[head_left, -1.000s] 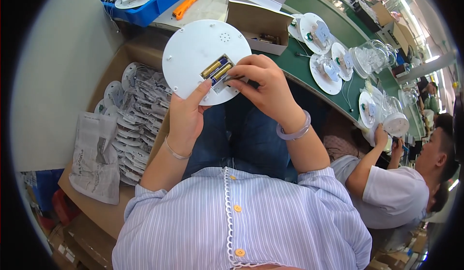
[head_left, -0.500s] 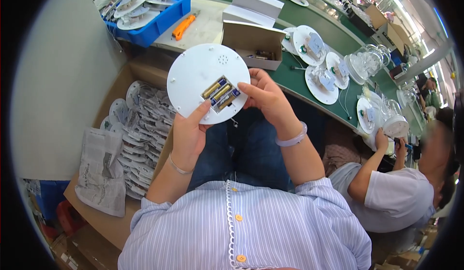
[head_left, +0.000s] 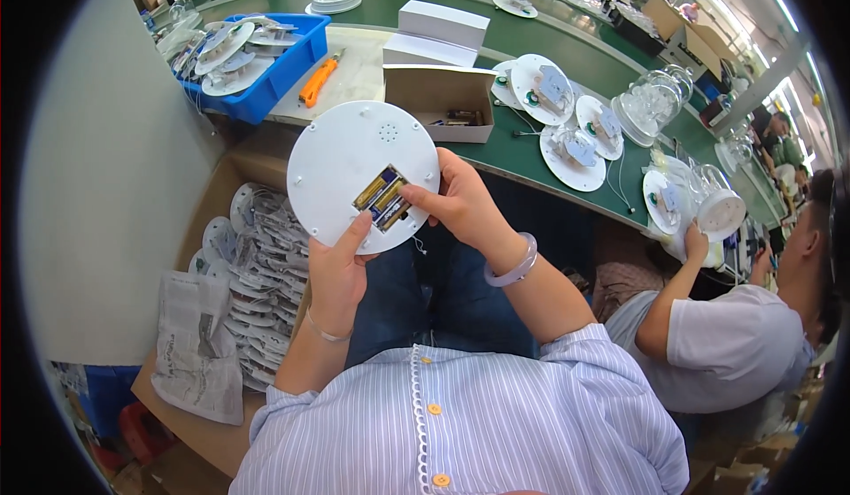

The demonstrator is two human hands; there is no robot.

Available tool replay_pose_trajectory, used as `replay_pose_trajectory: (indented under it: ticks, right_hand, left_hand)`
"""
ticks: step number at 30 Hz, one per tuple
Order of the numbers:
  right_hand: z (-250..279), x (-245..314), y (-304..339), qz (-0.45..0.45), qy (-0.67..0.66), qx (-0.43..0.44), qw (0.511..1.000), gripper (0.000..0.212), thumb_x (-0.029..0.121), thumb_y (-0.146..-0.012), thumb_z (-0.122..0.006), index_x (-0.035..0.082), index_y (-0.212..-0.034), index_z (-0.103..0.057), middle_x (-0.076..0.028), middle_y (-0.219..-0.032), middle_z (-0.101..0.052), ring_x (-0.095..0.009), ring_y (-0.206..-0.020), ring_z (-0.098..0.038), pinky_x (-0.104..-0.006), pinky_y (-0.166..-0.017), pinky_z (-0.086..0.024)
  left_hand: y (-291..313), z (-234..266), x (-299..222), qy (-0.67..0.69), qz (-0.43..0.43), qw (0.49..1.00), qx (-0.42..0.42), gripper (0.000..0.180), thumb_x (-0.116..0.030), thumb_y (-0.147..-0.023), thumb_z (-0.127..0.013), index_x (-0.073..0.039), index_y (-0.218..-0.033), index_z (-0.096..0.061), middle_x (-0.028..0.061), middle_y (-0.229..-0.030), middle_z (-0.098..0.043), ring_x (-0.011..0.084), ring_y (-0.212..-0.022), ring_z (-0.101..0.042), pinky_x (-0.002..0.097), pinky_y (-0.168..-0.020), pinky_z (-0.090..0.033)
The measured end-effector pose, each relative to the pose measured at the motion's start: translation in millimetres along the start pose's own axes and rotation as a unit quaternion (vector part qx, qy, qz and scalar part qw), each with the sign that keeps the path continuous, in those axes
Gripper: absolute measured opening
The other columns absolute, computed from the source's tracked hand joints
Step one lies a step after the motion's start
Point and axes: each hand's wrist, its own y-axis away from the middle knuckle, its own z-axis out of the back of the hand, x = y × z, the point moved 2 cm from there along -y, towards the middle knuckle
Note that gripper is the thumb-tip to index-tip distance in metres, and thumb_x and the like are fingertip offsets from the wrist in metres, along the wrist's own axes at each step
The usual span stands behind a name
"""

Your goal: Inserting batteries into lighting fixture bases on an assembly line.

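A round white plastic disc (head_left: 332, 163) with small posts and a patch of round holes is held up before me. Gold and dark blue batteries (head_left: 382, 196) lie in its square compartment. My left hand (head_left: 341, 260) grips the disc's lower edge, thumb on the face beside the compartment's corner. My right hand (head_left: 465, 198) is closed round the right edge, with its thumb on the batteries. The fingers behind the disc are hidden. A thin wire (head_left: 420, 245) dangles below it.
An opened box (head_left: 438, 83) with loose batteries stands beyond the disc. Left of it are an orange utility knife (head_left: 319, 81) and a blue bin (head_left: 301, 57) of discs. A carton (head_left: 212, 172) of stacked discs stands at my left. A co-worker (head_left: 726, 344) sits at my right.
My right thumb has moved from the compartment's right edge onto the batteries. The disc sits slightly lower and further left in view, as the whole view has shifted too.
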Motion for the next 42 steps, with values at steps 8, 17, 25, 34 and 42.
replay_pose_trajectory:
  ticks: [8, 17, 25, 34, 42]
  right_hand:
    - [-4, 8, 1, 0.054, 0.053, -0.005, 0.997, 0.039, 0.013, -0.071, -0.063, -0.001, -0.102, -0.043, -0.008, -0.088, -0.054, -0.01, -0.073, -0.051, -0.0226, -0.061, -0.042]
    - [-43, -29, 39, -0.026, -0.17, 0.292, 0.941, 0.037, 0.01, -0.077, -0.059, 0.0, -0.108, -0.043, -0.006, -0.086, -0.053, -0.012, -0.076, -0.053, -0.0244, -0.069, -0.043]
    - [-27, -24, 71, -0.126, -0.167, 0.35, 0.913, 0.022, 0.02, -0.085, -0.048, 0.002, -0.072, -0.051, 0.0, -0.058, -0.049, -0.005, -0.051, -0.046, -0.0163, -0.047, -0.035]
    - [-26, -11, 76, -0.056, -0.238, 0.289, 0.926, 0.022, 0.021, -0.087, -0.041, 0.002, -0.078, -0.047, 0.001, -0.059, -0.044, -0.005, -0.049, -0.035, -0.0183, -0.045, -0.03]
    - [-31, -6, 73, -0.024, -0.246, 0.2, 0.948, 0.018, 0.008, -0.081, -0.052, -0.001, -0.096, -0.056, -0.008, -0.084, -0.061, -0.006, -0.06, -0.051, -0.0176, -0.055, -0.043]
  left_hand:
    - [6, -2, -10, -0.007, -0.003, 1.0, 0.006, 0.042, 0.001, -0.078, -0.051, -0.001, -0.116, -0.036, 0.0121, -0.104, -0.052, 0.0189, -0.088, -0.056, 0.0285, -0.065, -0.052]
    - [25, 7, -35, 0.073, -0.127, 0.989, -0.025, 0.044, -0.001, -0.08, -0.048, -0.002, -0.121, -0.033, 0.0118, -0.117, -0.043, 0.0234, -0.106, -0.045, 0.0362, -0.089, -0.038]
    - [54, 43, -93, 0.283, -0.278, 0.898, 0.188, 0.048, -0.019, -0.088, -0.035, -0.012, -0.132, -0.016, 0.0065, -0.133, -0.026, 0.024, -0.12, -0.03, 0.0363, -0.102, -0.02]
    - [74, 15, -92, 0.141, -0.506, 0.847, 0.077, 0.025, -0.015, -0.087, -0.039, -0.002, -0.107, -0.046, 0.0059, -0.094, -0.055, 0.011, -0.066, -0.047, 0.0262, -0.066, -0.037]
    - [79, -19, -80, -0.01, -0.652, 0.747, 0.134, 0.027, -0.016, -0.087, -0.041, -0.004, -0.11, -0.044, 0.0116, -0.113, -0.049, 0.0221, -0.1, -0.047, 0.0352, -0.088, -0.035]
